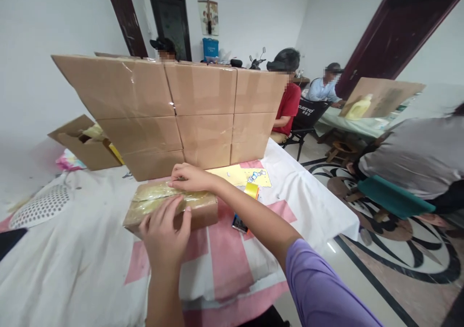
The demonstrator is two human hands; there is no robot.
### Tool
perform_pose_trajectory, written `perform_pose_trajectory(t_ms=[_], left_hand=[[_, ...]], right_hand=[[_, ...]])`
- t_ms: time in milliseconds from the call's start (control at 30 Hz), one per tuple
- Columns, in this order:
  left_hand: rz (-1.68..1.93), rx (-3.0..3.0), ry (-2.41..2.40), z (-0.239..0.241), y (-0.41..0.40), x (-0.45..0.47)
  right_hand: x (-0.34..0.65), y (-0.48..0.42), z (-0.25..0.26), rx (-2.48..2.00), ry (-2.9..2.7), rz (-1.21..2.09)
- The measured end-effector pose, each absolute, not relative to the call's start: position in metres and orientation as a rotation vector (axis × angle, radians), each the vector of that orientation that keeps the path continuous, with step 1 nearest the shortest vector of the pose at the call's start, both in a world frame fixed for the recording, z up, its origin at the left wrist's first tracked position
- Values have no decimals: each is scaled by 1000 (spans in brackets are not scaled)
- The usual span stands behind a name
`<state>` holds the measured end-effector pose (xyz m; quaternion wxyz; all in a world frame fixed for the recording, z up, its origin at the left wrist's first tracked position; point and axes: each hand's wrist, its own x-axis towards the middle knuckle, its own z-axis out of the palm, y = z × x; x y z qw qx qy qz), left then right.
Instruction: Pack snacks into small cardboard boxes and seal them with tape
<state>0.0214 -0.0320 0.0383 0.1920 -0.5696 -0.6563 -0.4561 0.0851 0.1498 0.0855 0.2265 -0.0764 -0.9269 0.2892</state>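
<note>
A small brown cardboard box point(203, 211) lies on the cloth in front of me, its top covered with shiny yellowish tape point(150, 194). My left hand point(165, 228) rests against the near side and top of the box, fingers extended over the taped surface and thumb apart. Over the far part of the top, my right hand point(192, 178) has its fingers curled together at the tape; what lies between the fingertips is hidden. Just right of the box are a yellow item point(251, 190) and a small dark packet point(239, 223), both partly covered by my right forearm.
Behind the box stands a tall wall of joined cardboard panels point(205, 92). A yellow printed sheet point(232, 174) lies at its foot. An open carton point(92, 148) and a white perforated object point(43, 205) are on the left. Several people sit around the room, one in red point(292, 102).
</note>
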Motion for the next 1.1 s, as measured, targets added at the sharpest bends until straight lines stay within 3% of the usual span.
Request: perform_pose_trajectory(t_ms=[400, 700, 1100], left_hand=[[-1259, -1615, -1801, 27, -28, 22], [-1409, -1644, -1815, 36, -39, 25], [-1768, -1518, -2150, 51, -51, 28]], right_hand=[[90, 161, 83, -380, -1778, 1610], [97, 155, 94, -42, -2089, 1472], [100, 146, 101, -134, -2227, 1582]])
